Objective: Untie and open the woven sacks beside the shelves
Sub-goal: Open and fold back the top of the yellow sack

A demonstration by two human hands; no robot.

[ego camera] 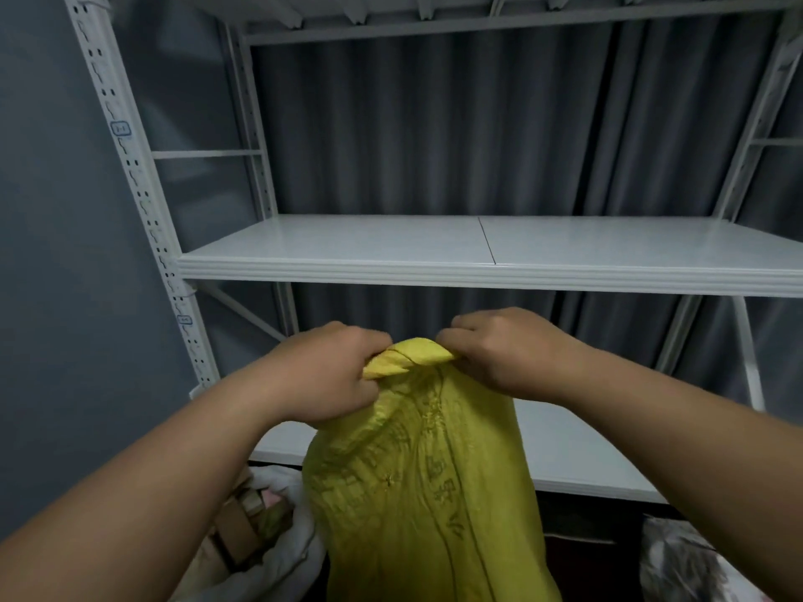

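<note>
Head view: both hands grip the bunched neck of a yellow woven sack in front of white shelves

Sack stands upright at 6 o'clock, contents hidden; left hand clutches the twisted top from 9 o'clock, right hand pinches it from 3 o'clock, knuckles up; a white sack at 7 o'clock lies open, showing brownish items

Two bare forearms enter from the lower corners | left hand and right hand ungloved | no sleeve reaches wrist or forearm within view | no ring, watch or band visible | knuckles and backs of both hands face the camera
</note>
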